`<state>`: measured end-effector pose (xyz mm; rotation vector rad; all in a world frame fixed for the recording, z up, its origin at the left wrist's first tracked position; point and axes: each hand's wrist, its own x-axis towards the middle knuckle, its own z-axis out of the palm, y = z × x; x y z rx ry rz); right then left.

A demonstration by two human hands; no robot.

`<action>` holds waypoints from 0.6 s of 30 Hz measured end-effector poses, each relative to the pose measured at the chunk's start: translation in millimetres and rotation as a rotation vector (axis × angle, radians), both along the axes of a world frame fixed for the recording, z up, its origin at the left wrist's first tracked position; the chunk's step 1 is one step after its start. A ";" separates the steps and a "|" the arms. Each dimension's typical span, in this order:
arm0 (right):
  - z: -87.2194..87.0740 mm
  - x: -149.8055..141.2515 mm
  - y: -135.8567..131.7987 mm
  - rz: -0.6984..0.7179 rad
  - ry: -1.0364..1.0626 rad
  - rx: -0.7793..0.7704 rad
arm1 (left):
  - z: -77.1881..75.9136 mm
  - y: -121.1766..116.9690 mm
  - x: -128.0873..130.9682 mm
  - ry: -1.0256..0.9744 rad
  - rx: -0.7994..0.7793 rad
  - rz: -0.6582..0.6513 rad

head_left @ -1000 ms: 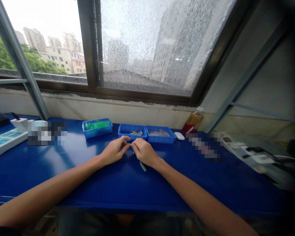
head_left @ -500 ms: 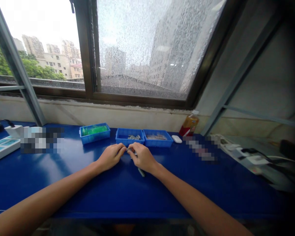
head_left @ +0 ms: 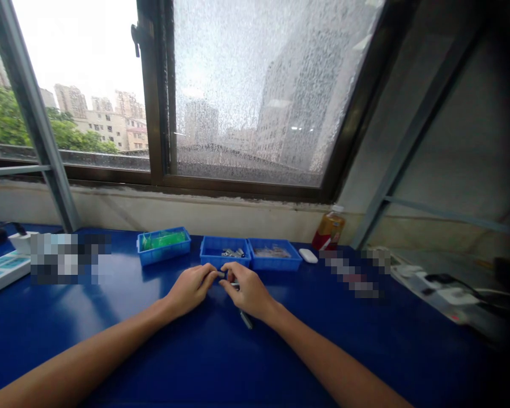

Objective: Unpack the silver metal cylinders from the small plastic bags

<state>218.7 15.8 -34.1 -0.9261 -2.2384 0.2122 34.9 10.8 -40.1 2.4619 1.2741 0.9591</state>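
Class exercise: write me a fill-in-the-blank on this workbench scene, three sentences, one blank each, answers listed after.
1. Three small blue plastic trays stand in a row on the ____ tabletop.
2. The leftmost tray holds ____ coloured pieces.
3. The left hand and right hand meet fingertip to fingertip in front of the ____ tray.

Answers: blue; green; middle

Just beyond the left hand [head_left: 191, 290] and right hand [head_left: 247, 289], three blue bins stand in a row and block the way toward the window wall: the green-filled bin [head_left: 164, 245], the middle bin [head_left: 225, 253] and the right bin [head_left: 274, 255] (the last two touching). A slim tool [head_left: 246, 319] lies under the right wrist. Bare table [head_left: 123, 317] opens to the left, up to the power strip [head_left: 2, 271]. To the right, a white pad [head_left: 308, 255], a bottle [head_left: 328, 231] and cabled gear [head_left: 433, 280] crowd the far edge; the near table stays open.
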 end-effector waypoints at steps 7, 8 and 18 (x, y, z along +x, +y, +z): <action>3.1 0.5 1.0 -0.005 -0.077 0.077 | -0.6 -1.1 2.6 -0.028 -0.050 -0.053; 3.0 0.4 1.1 -0.010 -0.080 0.076 | -1.2 -1.6 3.0 -0.044 -0.041 -0.044; 4.4 0.7 -2.2 0.007 -0.065 0.008 | -2.5 -0.2 2.7 -0.010 -0.035 -0.069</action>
